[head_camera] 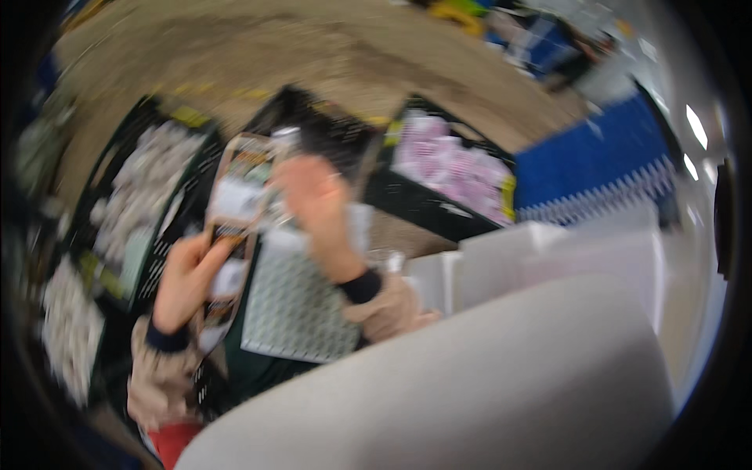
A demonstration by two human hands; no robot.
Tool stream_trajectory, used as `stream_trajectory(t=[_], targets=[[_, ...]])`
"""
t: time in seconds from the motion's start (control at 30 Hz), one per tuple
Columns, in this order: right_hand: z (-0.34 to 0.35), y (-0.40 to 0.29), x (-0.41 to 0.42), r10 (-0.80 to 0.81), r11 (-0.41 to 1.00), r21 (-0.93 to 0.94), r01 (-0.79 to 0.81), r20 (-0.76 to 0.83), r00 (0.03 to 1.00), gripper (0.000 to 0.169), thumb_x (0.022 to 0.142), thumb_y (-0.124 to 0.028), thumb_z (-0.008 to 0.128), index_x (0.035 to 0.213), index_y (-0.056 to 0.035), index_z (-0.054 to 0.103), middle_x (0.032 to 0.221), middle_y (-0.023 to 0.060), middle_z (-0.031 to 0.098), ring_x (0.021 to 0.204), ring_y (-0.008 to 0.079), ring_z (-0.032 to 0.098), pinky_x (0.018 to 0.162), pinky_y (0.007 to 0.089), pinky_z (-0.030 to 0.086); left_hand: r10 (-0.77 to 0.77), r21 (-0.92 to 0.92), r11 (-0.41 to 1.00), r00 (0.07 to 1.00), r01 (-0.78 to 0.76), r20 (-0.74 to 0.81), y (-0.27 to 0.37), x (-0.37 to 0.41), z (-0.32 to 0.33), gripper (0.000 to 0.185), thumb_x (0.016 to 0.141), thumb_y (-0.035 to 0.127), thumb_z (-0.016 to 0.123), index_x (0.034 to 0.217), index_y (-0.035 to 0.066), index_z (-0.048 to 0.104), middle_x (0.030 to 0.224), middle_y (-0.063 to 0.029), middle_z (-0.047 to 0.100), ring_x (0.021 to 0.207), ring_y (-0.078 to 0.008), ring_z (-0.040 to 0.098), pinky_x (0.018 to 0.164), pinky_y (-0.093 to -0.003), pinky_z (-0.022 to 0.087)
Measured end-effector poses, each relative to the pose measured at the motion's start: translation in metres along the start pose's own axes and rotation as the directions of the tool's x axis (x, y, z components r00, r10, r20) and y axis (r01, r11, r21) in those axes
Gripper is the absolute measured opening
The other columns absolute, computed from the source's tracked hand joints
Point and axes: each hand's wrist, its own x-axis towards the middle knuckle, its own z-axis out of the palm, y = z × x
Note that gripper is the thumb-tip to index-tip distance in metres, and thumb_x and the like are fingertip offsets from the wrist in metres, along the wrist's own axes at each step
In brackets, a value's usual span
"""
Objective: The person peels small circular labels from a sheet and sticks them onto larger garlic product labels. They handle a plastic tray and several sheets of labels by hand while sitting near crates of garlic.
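Note:
My left hand (185, 282) grips the side of a long, narrow cardboard tray (249, 229), thumb on top. Printed packs and white pieces show along the tray's length. My right hand (317, 205) is blurred beside the far part of this tray. Whether its fingers hold anything is not clear. Below the right wrist lies a pale green, dotted sheet or panel (299, 305) over a dark green crate (264, 370). Small clear or shiny items near the right fingers are too blurred to name.
A dark crate of whitish pieces (147, 188) stands left, with more white pieces (70, 329) nearer. Another crate (411, 205) holds pink-and-white items. Beyond are a black crate (335, 129) and blue panel (593, 153). White bins (505, 270) and a large pale curved surface (446, 388) occupy the right foreground.

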Motion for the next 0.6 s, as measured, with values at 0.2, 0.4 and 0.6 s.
stream_trajectory(t=[0.2, 0.4, 0.6], targets=[[0.008, 0.028, -0.023, 0.279, 0.956, 0.079, -0.281, 0.035, 0.960, 0.025, 0.088, -0.004, 0.070, 0.111, -0.0021, 0.062, 0.091, 0.0022, 0.068, 0.070, 0.0023, 0.053, 0.060, 0.0159, 0.039, -0.142, -0.542, 0.840, 0.962, -0.008, -0.234, -0.023, -0.011, 0.005, 0.028, 0.100, 0.025, 0.056, 0.101, 0.000, 0.067, 0.086, 0.0022, 0.066, 0.070, -0.0032, 0.058, 0.059, -0.0200, 0.047], [0.026, 0.047, -0.043, 0.322, 0.939, 0.094, -0.331, 0.105, 0.941, 0.023, 0.086, -0.001, 0.071, 0.107, -0.0007, 0.063, 0.091, 0.0038, 0.070, 0.072, 0.0034, 0.058, 0.060, 0.0165, 0.041, -0.131, -0.592, 0.800, 0.932, -0.103, -0.339, -0.035, -0.015, 0.017, 0.025, 0.099, 0.022, 0.057, 0.106, -0.001, 0.066, 0.091, -0.0017, 0.069, 0.073, -0.0045, 0.062, 0.063, -0.0204, 0.050], [0.029, 0.051, -0.046, 0.310, 0.945, 0.096, -0.314, 0.052, 0.949, 0.022, 0.086, -0.001, 0.071, 0.107, 0.0002, 0.063, 0.092, 0.0053, 0.071, 0.071, 0.0037, 0.058, 0.060, 0.0172, 0.043, -0.082, -0.542, 0.830, 0.932, -0.132, -0.353, -0.030, -0.013, 0.028, 0.022, 0.097, 0.015, 0.061, 0.110, -0.001, 0.066, 0.096, -0.0037, 0.070, 0.078, -0.0064, 0.064, 0.068, -0.0215, 0.053]])
